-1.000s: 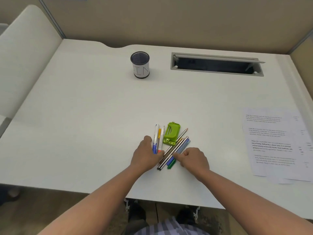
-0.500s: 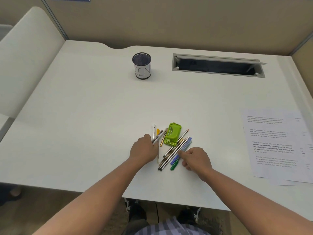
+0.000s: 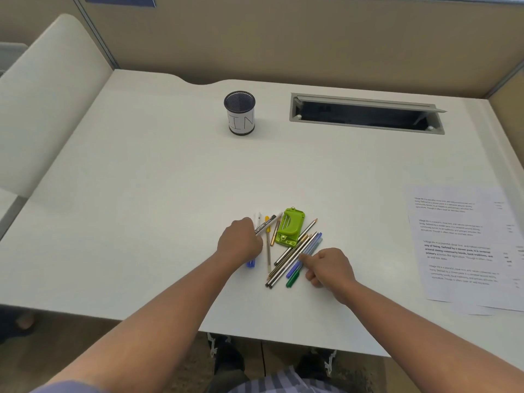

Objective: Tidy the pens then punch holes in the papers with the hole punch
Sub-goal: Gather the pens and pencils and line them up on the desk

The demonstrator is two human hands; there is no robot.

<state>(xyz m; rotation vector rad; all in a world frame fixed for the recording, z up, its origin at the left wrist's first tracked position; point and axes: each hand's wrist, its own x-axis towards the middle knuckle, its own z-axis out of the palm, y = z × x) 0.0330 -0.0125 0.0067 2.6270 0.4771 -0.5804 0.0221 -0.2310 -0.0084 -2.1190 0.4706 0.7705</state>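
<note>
Several pens and pencils (image 3: 295,253) lie in a loose pile near the front of the white desk (image 3: 141,194). A green hole punch (image 3: 289,227) sits at the pile's far side. My left hand (image 3: 240,242) is closed around a white marker (image 3: 266,224) that sticks out up and to the right; a blue pen cap (image 3: 250,264) shows below the hand. My right hand (image 3: 329,266) rests its fingertips on the light blue and green pens at the pile's right side. Printed papers (image 3: 465,245) lie at the right edge. A black mesh pen cup (image 3: 240,113) stands at the back.
An open cable slot (image 3: 365,114) is set into the desk behind the pile, right of the cup. Beige partition walls close the back and right. A pale chair back (image 3: 48,89) stands at the left. My shoes show under the desk's front edge.
My left hand has lifted a white marker out of the left group of pens and tilted it to the right. My right hand slid slightly right along the pile.
</note>
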